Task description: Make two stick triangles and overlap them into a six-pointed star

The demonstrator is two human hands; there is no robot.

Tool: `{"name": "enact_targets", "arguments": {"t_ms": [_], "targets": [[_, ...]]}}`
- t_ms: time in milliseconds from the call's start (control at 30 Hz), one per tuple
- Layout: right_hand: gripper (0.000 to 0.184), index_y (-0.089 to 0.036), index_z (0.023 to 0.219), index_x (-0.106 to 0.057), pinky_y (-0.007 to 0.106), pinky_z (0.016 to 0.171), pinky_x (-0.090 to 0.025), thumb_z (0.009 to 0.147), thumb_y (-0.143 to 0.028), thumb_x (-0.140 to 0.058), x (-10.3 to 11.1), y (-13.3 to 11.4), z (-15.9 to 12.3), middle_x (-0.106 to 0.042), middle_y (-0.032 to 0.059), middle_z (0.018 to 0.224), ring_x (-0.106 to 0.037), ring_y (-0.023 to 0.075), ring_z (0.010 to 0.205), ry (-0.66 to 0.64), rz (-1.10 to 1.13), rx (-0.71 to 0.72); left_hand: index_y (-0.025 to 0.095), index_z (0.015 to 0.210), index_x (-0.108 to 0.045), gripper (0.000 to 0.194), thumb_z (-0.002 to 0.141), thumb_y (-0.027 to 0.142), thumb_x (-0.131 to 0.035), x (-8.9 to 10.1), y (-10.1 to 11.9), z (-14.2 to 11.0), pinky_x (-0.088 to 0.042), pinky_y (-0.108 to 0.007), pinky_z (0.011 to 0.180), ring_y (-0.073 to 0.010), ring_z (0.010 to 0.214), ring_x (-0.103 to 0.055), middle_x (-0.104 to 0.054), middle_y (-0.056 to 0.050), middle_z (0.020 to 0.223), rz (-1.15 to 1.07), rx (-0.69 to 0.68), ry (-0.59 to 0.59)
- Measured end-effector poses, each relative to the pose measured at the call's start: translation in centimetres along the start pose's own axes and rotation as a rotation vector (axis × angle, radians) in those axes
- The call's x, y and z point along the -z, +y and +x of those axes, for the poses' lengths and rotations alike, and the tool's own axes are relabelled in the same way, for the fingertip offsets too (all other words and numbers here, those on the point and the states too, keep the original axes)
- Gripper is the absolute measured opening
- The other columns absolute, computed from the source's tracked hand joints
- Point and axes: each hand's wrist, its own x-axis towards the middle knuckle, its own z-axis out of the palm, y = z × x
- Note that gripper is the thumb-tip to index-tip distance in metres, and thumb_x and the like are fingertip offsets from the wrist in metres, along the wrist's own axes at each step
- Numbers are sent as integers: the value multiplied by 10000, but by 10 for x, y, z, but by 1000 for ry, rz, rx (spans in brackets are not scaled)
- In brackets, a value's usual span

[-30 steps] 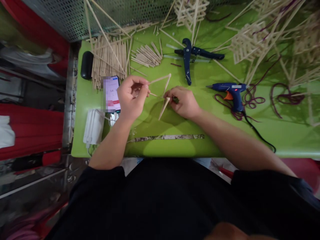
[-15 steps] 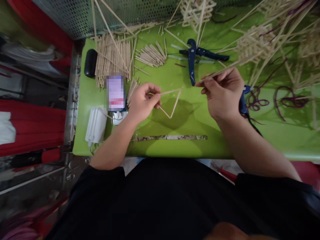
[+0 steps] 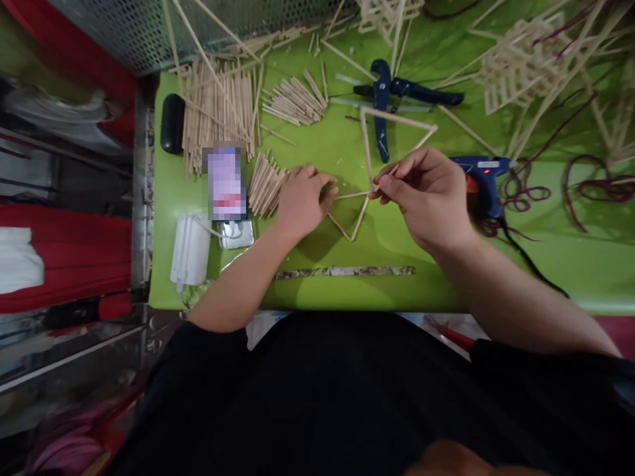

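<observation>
A small triangle of thin wooden sticks [image 3: 362, 215] extends from the fingers of my left hand [image 3: 302, 201]. Those fingers are bent around its left corner, which they hide. My right hand [image 3: 429, 195] pinches a second stick triangle [image 3: 368, 149] between thumb and fingers near its lower corner. That corner meets the right corner of the first triangle in the view; whether they touch I cannot tell. Just left of my left hand lies a small pile of short sticks [image 3: 265, 185]. A blue glue gun [image 3: 483, 178] with a lit red light lies right of my right hand.
Blue-handled cutters [image 3: 381, 109] lie beyond my hands on the green table [image 3: 317, 294]. Stick piles [image 3: 218, 106], a phone [image 3: 227, 185] and a white power bank [image 3: 191, 248] are left. Stick lattices [image 3: 520, 63] and purple cord [image 3: 526, 192] are right. A flat strip [image 3: 347, 271] lies in front.
My right hand has moved left and down, turning its stick triangle into clear view and bringing it to the first triangle. My left hand has shifted slightly right. The glue gun is now uncovered.
</observation>
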Motion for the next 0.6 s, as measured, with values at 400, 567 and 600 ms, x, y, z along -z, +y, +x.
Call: {"name": "enact_targets", "arguments": {"t_ms": [400,567,600], "targets": [[512,-299,1004,-633,468,821,-772,1013,-685,-968,-16,13,-16,-798,44,1016,-807,236,873,-44,-22,47,320,1253,-872,265,1056,465,-974,24,42,-31,-727,-416,854,-242,918,-838,-877,-53,1064,-525,-137,36],[465,-307,1026,-644,509,881,-773,1050,-675,-929,-23,2,-27,-796,61,1056,-820,271,977,-54,-96,84,307,1118,-899,69,1080,358,-925,18,44,-36,-727,-404,792,-226,858,-843,-895,-41,1027,-501,-191,58],[457,-311,1028,-644,522,891,-771,1061,-681,-910,-24,0,-29,-796,66,1060,-820,280,991,-49,-118,91,310,1110,-902,35,1078,320,-914,17,43,-36,-728,-404,788,-224,862,-848,-899,-39,1033,-499,-206,64]]}}
